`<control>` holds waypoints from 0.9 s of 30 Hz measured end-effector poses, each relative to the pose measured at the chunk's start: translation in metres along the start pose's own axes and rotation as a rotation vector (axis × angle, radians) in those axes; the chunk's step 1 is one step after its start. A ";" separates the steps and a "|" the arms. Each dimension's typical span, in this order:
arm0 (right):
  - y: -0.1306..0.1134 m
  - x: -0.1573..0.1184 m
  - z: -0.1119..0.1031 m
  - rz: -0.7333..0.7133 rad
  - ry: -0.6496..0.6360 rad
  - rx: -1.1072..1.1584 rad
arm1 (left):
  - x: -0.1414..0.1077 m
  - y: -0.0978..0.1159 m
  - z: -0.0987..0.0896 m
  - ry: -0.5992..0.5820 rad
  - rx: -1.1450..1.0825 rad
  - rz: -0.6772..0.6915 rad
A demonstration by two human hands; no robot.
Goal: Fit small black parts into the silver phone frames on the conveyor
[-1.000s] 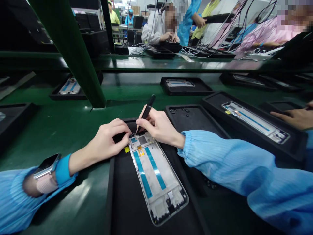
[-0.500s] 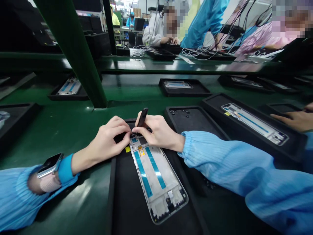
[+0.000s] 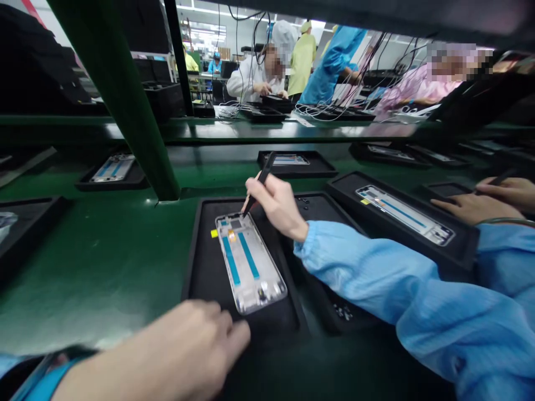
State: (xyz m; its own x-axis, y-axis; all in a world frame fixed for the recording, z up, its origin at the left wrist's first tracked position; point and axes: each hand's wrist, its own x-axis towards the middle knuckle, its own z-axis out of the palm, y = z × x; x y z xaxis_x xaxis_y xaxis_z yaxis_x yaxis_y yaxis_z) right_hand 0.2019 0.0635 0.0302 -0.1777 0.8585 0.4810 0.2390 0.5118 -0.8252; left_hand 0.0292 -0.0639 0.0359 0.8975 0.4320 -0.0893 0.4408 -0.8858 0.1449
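A phone middle frame (image 3: 244,262) lies in a black tray (image 3: 193,262), its silvery face up with two blue strips and a yellow tab at its upper left. My right hand (image 3: 278,203) grips black tweezers (image 3: 263,177), slanted with the tip down at the frame's top edge. Whatever is at that tip is too small to make out. Closer to me, my left hand (image 3: 196,340) hovers by the tray's front edge, back up and away from the frame. Its fingers look bent but are smeared by motion.
A second tray (image 3: 330,203) with small black parts sits partly under my right sleeve. Another tray (image 3: 468,250) beyond it holds a similar frame, near a co-worker's hands (image 3: 480,200). A green post (image 3: 134,117) rises at left. More trays line the far side.
My left hand has left the frame's top end and moved down toward me. My right hand has lifted slightly, with the tweezers' tip still at the top edge. The camera view has shifted too.
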 end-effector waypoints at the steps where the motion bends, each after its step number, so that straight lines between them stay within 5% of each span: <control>1: -0.002 0.008 -0.008 -0.006 0.033 -0.041 | 0.003 -0.009 -0.005 0.019 0.001 -0.070; 6: 0.018 0.063 -0.070 0.103 0.130 -0.266 | 0.026 -0.079 -0.016 0.190 0.046 -0.234; 10: 0.057 0.100 -0.101 0.230 -0.116 -0.850 | 0.048 -0.140 -0.013 0.324 0.221 -0.431; 16: 0.095 0.120 -0.075 0.253 -0.216 -1.070 | 0.069 -0.178 0.002 0.516 0.231 -0.622; 22: 0.121 0.130 -0.056 0.321 -0.271 -1.098 | 0.076 -0.198 0.033 0.494 0.115 -0.664; 27: 0.121 0.131 -0.048 0.338 -0.284 -1.094 | 0.074 -0.214 0.041 0.511 0.052 -0.690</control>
State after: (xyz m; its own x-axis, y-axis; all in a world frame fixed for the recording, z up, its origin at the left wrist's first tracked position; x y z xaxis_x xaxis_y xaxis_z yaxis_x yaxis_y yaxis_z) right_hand 0.2536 0.2391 0.0074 -0.1214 0.9886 0.0892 0.9813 0.1331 -0.1389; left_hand 0.0010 0.1509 -0.0422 0.3316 0.8891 0.3155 0.9005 -0.3980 0.1751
